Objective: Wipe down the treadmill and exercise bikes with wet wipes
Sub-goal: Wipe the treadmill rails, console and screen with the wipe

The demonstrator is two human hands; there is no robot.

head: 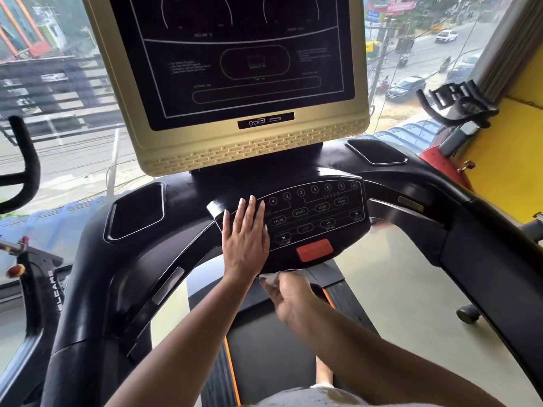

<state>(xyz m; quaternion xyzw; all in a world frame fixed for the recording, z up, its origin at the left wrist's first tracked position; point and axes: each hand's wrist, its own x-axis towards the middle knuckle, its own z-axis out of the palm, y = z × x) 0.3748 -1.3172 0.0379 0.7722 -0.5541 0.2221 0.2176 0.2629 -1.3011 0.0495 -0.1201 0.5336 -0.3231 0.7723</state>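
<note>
A person's right hand (pixel 291 298) pinches a crumpled white wet wipe (pixel 269 278) against the lower edge of a treadmill's control panel (pixel 320 218). Its fingers are curled round the cloth, just below and left of the panel's red stop button (pixel 314 250). The left hand (pixel 245 233) lies flat on the panel's left end, fingers straight and close together, holding nothing, its nails reaching the numbered keys (pixel 314 190). Above the panel stands the gold-framed screen (pixel 235 60), dark. A black tray (pixel 138 212) sits just to the panel's left, and below the panel the belt (pixel 270 348), edged in orange, runs back toward the person. The handlebars of one exercise bike (pixel 458 110) show well to the panel's right beside a yellow wall (pixel 511 160); those of another bike (pixel 23 171) show well to its left. The job appears to be in its treadmill stage, at the panel's rim, with the bikes seemingly yet to come. The next stroke would likely call for carrying the wipe up over the keys, lightly enough not to press START, with the flat hand lifted out of its path.
</note>
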